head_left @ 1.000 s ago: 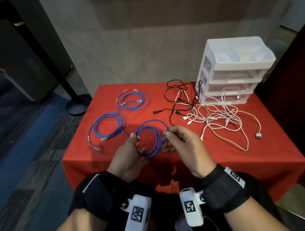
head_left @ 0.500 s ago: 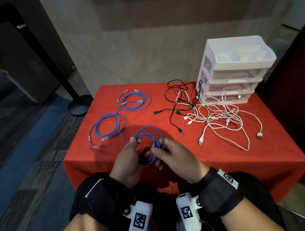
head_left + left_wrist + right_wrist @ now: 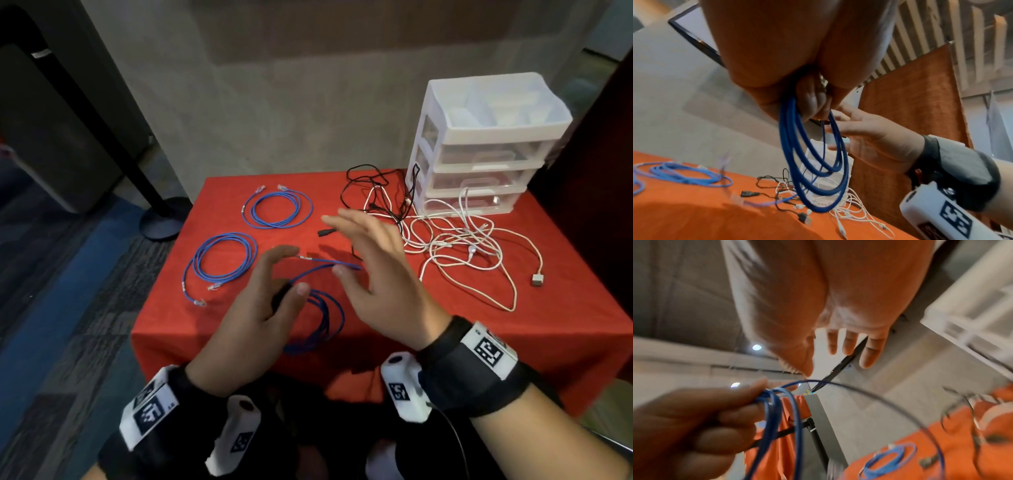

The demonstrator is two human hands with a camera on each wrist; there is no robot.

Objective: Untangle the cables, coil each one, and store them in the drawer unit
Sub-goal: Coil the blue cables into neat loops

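Note:
My left hand [image 3: 294, 270] grips a coiled blue cable [image 3: 329, 318] just above the near edge of the red table [image 3: 445, 325]; the loops hang from its curled fingers [image 3: 812, 104]. One loose end of that cable [image 3: 329, 263] sticks out to the right past my right thumb. My right hand [image 3: 342, 245] hovers beside it with fingers spread and straight [image 3: 849, 345], holding nothing. Two more coiled blue cables [image 3: 277, 209] [image 3: 222, 260] lie on the left of the cloth. A tangle of white cables [image 3: 462, 246] and a black cable [image 3: 373, 192] lies in front of the white drawer unit [image 3: 479, 154].
The drawer unit stands at the table's back right corner with its three drawers closed. A wall runs behind the table. A black post on a round base [image 3: 161, 219] stands on the floor to the left.
My right hand has let go of the blue coil, opened and lifted up and to the right. The left hand keeps the coil, and its loose end now swings free.

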